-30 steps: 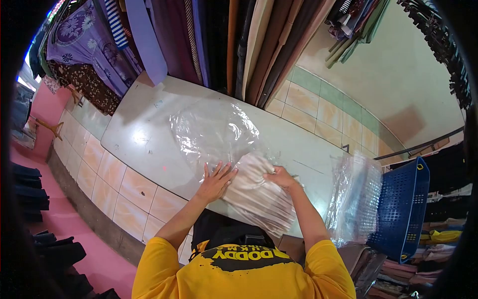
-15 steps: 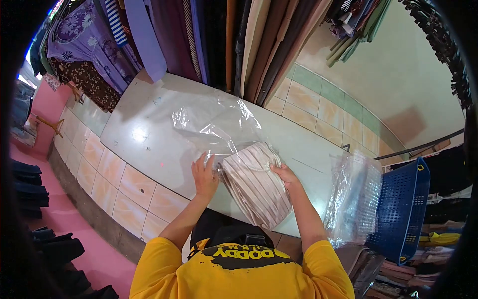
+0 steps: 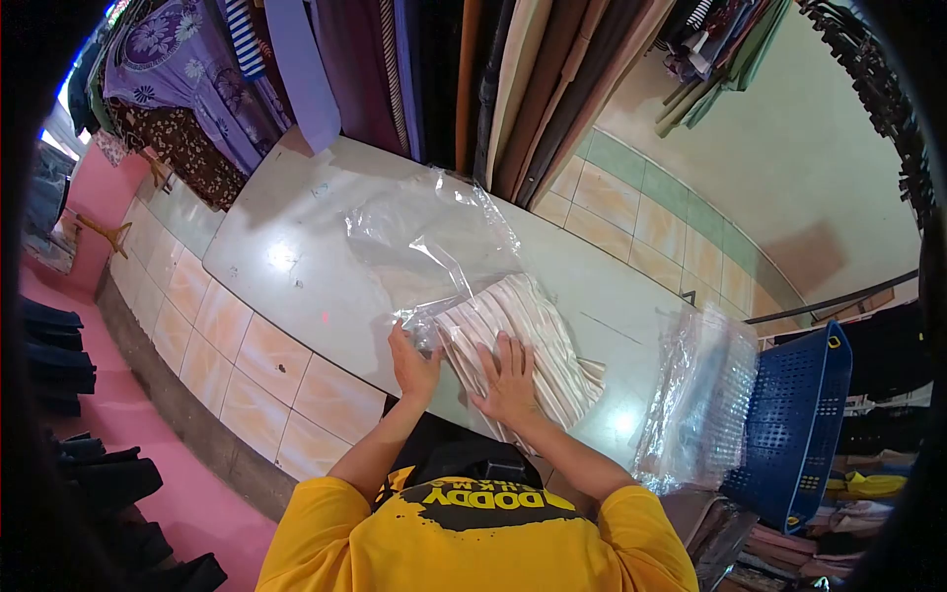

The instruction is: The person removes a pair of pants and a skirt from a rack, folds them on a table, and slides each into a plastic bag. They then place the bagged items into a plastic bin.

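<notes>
A folded cream garment with pale stripes or pleats (image 3: 557,360) lies on the white table, its far end overlapped by a large clear plastic bag (image 3: 434,237). My right hand (image 3: 508,380) rests flat on top of the garment, fingers spread. At the near left edge of the bag is my left hand (image 3: 415,367), with bunched plastic at its fingers and its thumb beside the garment. It appears to hold the bag's edge; part of its fingers is hidden. On the right, the garment's loose layers fan out.
A stack of clear plastic bags (image 3: 695,405) lies at the right end of the white table (image 3: 266,207), against a blue perforated basket (image 3: 789,424). Hanging clothes (image 3: 365,79) crowd the far edge. Dark folded clothes (image 3: 109,483) stand at the left.
My right hand has moved from the garment's right edge to flat on its top, left of there. The garment has spread to the right. My left hand has turned and lowered slightly at the bag's edge.
</notes>
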Tool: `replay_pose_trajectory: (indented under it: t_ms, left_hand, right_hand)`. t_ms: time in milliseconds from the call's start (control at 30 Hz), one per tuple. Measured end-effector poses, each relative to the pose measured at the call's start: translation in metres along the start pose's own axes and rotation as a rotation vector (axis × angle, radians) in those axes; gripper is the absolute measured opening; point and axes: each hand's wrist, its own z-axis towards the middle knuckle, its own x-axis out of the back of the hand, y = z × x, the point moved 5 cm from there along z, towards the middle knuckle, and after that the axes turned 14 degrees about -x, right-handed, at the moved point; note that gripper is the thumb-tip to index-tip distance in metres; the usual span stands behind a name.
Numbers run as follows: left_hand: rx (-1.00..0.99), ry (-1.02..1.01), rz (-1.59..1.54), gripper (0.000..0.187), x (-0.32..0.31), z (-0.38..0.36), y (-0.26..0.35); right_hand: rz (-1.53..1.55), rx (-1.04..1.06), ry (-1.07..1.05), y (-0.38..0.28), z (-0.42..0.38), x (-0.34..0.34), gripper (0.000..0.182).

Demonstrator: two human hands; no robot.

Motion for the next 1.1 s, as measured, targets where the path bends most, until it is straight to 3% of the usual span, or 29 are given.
replay_pose_trajectory:
  t_ms: [100, 233, 333, 400, 433, 500, 533, 600, 667, 700, 767, 900, 967, 1100]
  left_hand:
    - [-0.065, -0.004, -0.028, 0.076, 0.003, -0.003, -0.001]
    - [0.018, -0.099, -0.293, 0.073, 0.002, -0.013, -0.006]
    - [-0.105, -0.117, -0.307, 0.069, 0.001, -0.028, -0.005]
    - [0.069, -0.157, -0.414, 0.063, -0.002, -0.033, -0.010]
    - [0.062, -0.157, -0.416, 0.063, -0.002, -0.032, -0.009]
    - [-0.201, -0.042, 0.008, 0.051, 0.019, -0.021, 0.017]
    - [-0.203, -0.044, 0.006, 0.051, 0.017, -0.018, 0.016]
    - [-0.153, -0.061, 0.151, 0.044, 0.013, -0.016, 0.009]
    - [-0.186, -0.063, 0.173, 0.042, 0.009, -0.016, 0.006]
    - [-0.220, -0.061, 0.197, 0.040, 0.007, -0.015, 0.007]
    - [-0.223, -0.040, 0.178, 0.039, 0.007, -0.015, 0.005]
    - [-0.220, -0.023, 0.142, 0.029, 0.009, -0.019, 0.002]
    - [-0.192, -0.026, 0.134, 0.025, 0.009, -0.015, 0.006]
    - [-0.182, 0.004, 0.109, 0.011, 0.006, -0.014, 0.005]
  right_hand:
    - [0.013, -0.042, -0.170, 0.014, 0.008, -0.027, 0.078]
    - [0.212, -0.093, -0.126, 0.025, 0.023, -0.033, 0.080]
    - [0.282, -0.016, -0.097, 0.010, 0.023, -0.020, 0.076]
    - [0.096, -0.002, -0.138, -0.002, 0.022, -0.025, 0.063]
    - [0.095, -0.005, -0.132, -0.001, 0.023, -0.021, 0.063]
    - [0.259, 0.004, -0.065, 0.005, 0.026, -0.001, 0.054]
    - [0.439, -0.066, -0.021, 0.027, 0.028, -0.003, 0.054]
    - [0.320, -0.259, 0.221, 0.075, 0.035, 0.000, 0.053]
    - [0.171, -0.521, 0.288, 0.117, 0.035, -0.002, 0.046]
    - [0.168, -0.521, 0.292, 0.133, 0.038, -0.011, 0.046]
    - [0.885, -0.708, 0.096, 0.167, 0.045, -0.043, 0.038]
    - [0.682, -0.517, 0.114, 0.157, 0.081, -0.048, 0.037]
    - [0.517, -0.439, 0.165, 0.150, 0.095, -0.049, 0.025]
    - [0.480, -0.325, 0.166, 0.153, 0.105, -0.054, 0.014]
